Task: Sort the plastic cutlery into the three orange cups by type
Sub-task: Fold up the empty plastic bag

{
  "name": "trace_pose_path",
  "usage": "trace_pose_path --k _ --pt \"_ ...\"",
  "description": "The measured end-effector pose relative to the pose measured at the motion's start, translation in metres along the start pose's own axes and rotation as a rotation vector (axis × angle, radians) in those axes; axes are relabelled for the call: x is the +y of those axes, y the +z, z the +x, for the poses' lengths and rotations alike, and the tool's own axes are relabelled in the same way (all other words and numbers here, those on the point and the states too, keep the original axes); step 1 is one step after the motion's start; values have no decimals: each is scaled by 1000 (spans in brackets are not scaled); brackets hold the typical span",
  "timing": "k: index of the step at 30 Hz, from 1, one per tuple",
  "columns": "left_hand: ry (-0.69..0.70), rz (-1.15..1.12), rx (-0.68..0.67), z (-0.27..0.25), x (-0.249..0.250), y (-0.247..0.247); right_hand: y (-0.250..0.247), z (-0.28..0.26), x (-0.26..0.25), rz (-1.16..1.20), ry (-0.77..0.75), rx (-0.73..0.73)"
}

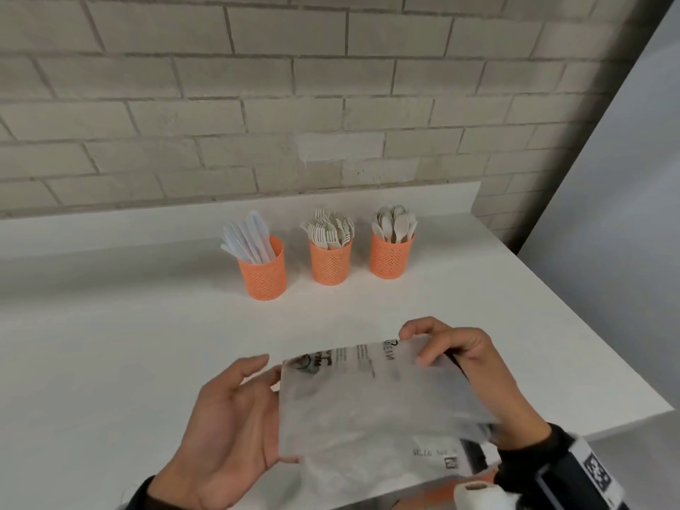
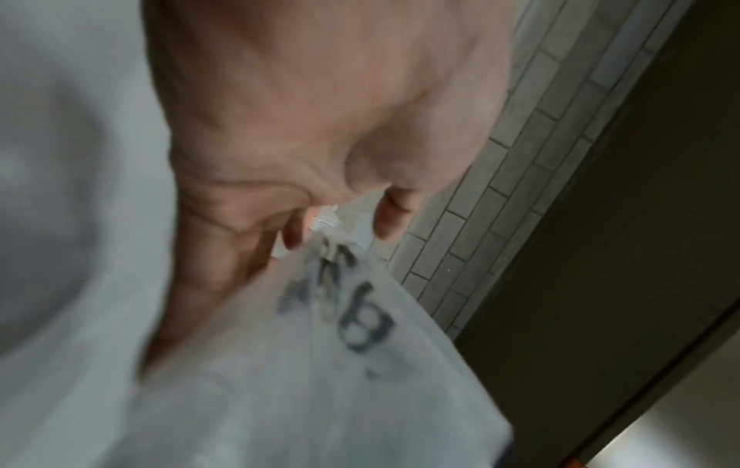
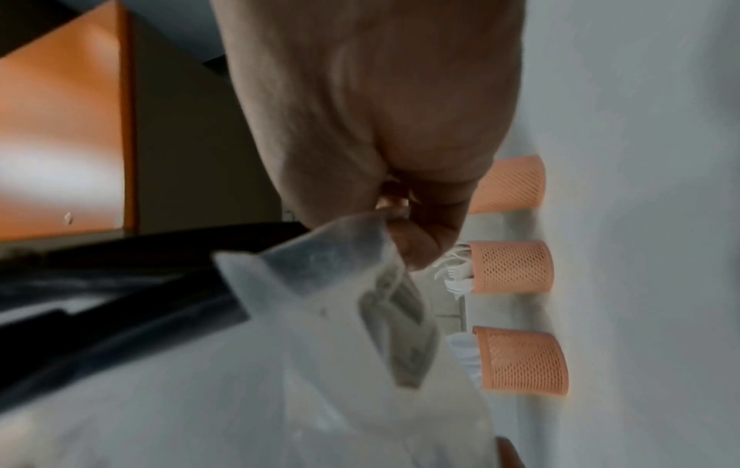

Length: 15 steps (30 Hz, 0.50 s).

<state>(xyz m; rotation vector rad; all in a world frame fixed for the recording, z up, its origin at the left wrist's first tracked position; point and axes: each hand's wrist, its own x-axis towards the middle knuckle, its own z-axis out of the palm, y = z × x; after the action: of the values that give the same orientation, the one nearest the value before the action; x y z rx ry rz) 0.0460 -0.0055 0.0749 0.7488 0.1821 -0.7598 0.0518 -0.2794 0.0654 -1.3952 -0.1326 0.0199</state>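
The head view shows three orange mesh cups standing in a row near the back edge of the white bench (image 1: 110, 344), apart from one another: the left cup (image 1: 263, 276) holds translucent knives (image 1: 244, 237), the middle cup (image 1: 330, 263) holds pale forks (image 1: 328, 230), and the right cup (image 1: 390, 257) holds pale spoons (image 1: 394, 222). Near the front edge, toward the right corner, both hands hold a translucent plastic bag (image 1: 368, 406) printed with dark lettering, raised above the bench surface. The left hand (image 1: 228, 428) is at the bag's left edge, palm turned toward it, fingers extended and loosely bent; the head view does not settle whether they grip the bag. The left wrist view shows the bag against the palm with the fingers loosely bent beyond it, heavily blurred; a grasp cannot be confirmed. The right hand (image 1: 467, 366) pinches the bag's top right corner, fingertips over the film. Only the right wrist view shows the thumb and fingers closed on a gathered fold of the bag (image 3: 320, 316), with the three cups behind, plus an orange panel (image 3: 60, 126) at the far left that the head view does not show in this form
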Motion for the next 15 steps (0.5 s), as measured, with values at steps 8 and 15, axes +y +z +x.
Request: trace_pose_path --k 8,15 --pt "318 592 83 4 -28 -14 22 -16 2 122 224 31" --pt "563 703 264 -7 -26 -22 35 -51 18 95 428 -172"
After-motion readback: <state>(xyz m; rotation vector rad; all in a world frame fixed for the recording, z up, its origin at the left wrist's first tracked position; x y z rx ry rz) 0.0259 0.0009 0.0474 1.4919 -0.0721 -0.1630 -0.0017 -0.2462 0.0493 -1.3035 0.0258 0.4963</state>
